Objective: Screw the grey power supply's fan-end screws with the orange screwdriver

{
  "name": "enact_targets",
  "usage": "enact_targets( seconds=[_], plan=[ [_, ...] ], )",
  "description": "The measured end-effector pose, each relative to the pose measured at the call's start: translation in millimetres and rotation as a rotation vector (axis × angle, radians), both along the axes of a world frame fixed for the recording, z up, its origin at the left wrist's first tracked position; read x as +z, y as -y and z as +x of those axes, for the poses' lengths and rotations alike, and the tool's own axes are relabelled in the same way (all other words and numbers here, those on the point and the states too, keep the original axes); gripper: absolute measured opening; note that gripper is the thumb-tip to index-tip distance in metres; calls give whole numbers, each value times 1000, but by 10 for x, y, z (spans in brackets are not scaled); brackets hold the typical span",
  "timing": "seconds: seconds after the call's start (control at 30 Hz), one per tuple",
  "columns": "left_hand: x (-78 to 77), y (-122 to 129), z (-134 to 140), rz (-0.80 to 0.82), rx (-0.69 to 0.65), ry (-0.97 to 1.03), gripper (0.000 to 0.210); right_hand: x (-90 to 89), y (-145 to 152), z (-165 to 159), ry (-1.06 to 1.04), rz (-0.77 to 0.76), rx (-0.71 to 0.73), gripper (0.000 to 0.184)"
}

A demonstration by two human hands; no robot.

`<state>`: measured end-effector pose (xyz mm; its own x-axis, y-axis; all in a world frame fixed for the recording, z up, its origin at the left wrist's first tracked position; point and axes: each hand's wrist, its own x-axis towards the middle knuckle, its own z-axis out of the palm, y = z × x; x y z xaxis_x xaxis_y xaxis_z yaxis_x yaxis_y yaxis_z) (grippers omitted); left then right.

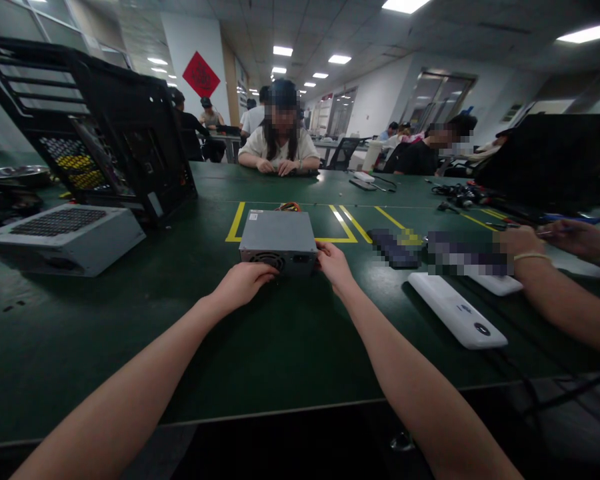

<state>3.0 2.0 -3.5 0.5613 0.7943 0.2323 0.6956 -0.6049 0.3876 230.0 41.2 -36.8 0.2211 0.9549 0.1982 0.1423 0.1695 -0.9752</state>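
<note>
A grey computer power supply (279,230) sits in front of me on the green table, partly over a yellow tape outline. Its fan grille and socket face me, and some coloured wires (289,207) show behind it. My left hand (245,283) grips its lower front edge by the fan grille, fingers curled. On the opposite side, my right hand (335,265) is closed on the right front corner, its fingertips partly hidden by the case.
To the left are a second power supply (100,233) and an open black computer case (130,140). Phones and a white power bank (457,310) lie to the right, near a co-worker's hands (525,250). Another person sits across the green table (290,367).
</note>
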Motion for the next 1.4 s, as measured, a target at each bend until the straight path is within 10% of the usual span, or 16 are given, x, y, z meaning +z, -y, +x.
enact_targets(
  seconds=[0.9,1.4],
  plan=[
    [-26,107,84,115,-25,-154,20,45,18,-34,23,29,-48,17],
    [123,242,260,-493,-3,782,19,490,407,-91,-181,67,-174,39]
  ],
)
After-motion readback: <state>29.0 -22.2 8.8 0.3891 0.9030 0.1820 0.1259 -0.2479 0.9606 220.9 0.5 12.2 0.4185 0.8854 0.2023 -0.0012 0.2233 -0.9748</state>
